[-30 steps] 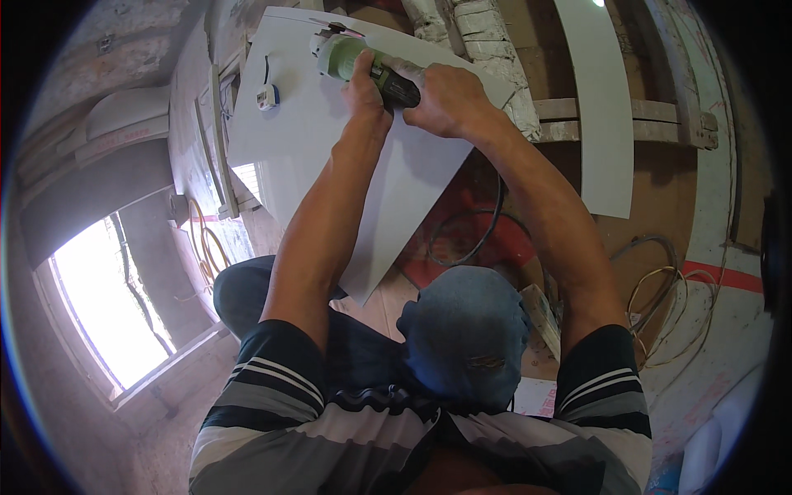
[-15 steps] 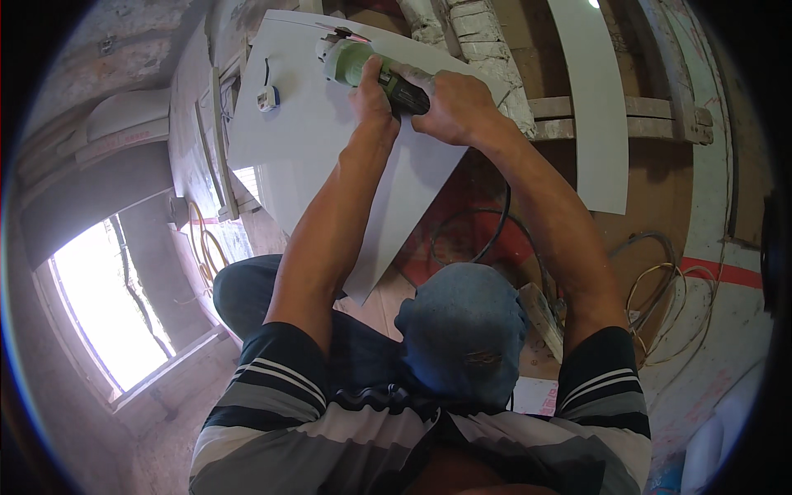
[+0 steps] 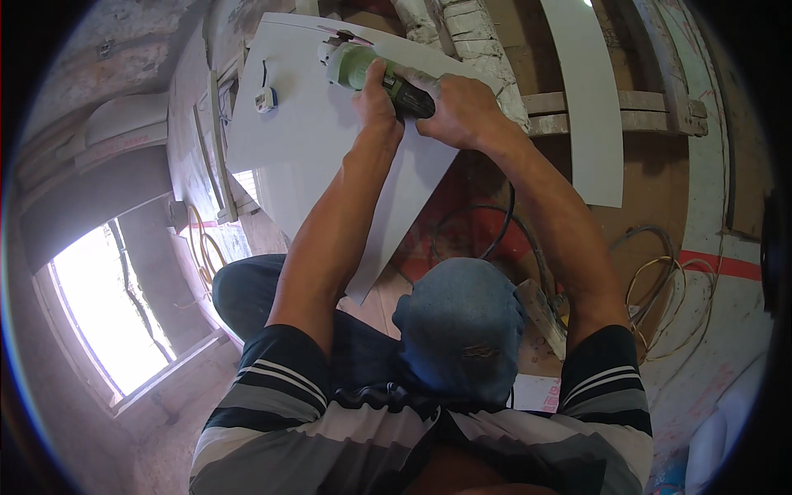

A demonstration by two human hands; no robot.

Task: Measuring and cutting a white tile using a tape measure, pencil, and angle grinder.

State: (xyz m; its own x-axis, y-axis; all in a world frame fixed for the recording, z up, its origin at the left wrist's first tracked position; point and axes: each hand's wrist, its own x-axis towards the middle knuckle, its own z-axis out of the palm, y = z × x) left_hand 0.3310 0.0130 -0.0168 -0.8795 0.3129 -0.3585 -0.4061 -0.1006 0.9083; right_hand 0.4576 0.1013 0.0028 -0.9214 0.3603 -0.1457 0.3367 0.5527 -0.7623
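A green angle grinder is gripped between both of my hands above the far part of a large white panel. My left hand wraps round the grinder's body near its head, thumb on top. Around the dark rear of the body closes my right hand. The grinder's disc sits at the far edge of the panel; whether it touches the surface I cannot tell. A small white tape measure lies on the panel, left of the grinder.
A long white strip lies across wooden beams on the right. A black cable trails from below my right hand. Coiled cables lie at right. My bent knee is close to the panel's near corner.
The grinder and both hands have shifted slightly to the right along the panel's far edge. My grip looks the same, and the tape measure keeps its place on the panel.
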